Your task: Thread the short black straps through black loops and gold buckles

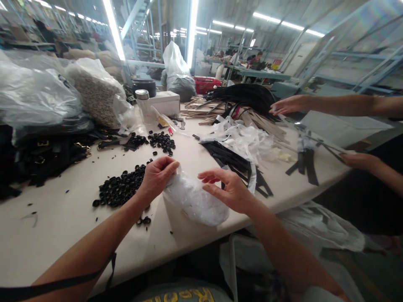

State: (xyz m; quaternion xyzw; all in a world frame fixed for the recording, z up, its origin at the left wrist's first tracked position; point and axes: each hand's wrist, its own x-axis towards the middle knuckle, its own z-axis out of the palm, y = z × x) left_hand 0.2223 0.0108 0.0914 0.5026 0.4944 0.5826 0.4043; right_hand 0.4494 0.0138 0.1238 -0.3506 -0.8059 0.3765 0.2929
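My left hand [160, 174] pinches the upper left corner of a clear plastic bag [197, 201] with whitish contents that I cannot make out. The bag rests near the front edge of the table [126, 239]. At the bag's upper right is my right hand [228, 188], its fingers apart and curved, with nothing seen in them. Just left of my left hand lies a heap of small black rings [121, 186]. Beyond the bag, a smaller group of black rings [162, 141] is scattered on the table.
Black strips [228, 159] and crumpled white plastic [239, 136] lie to the right. A co-worker's hands [291, 104] hold strap-like pieces at the far right. A glass bottle [143, 105], a white box [165, 102] and a filled bag [94, 90] stand at the back.
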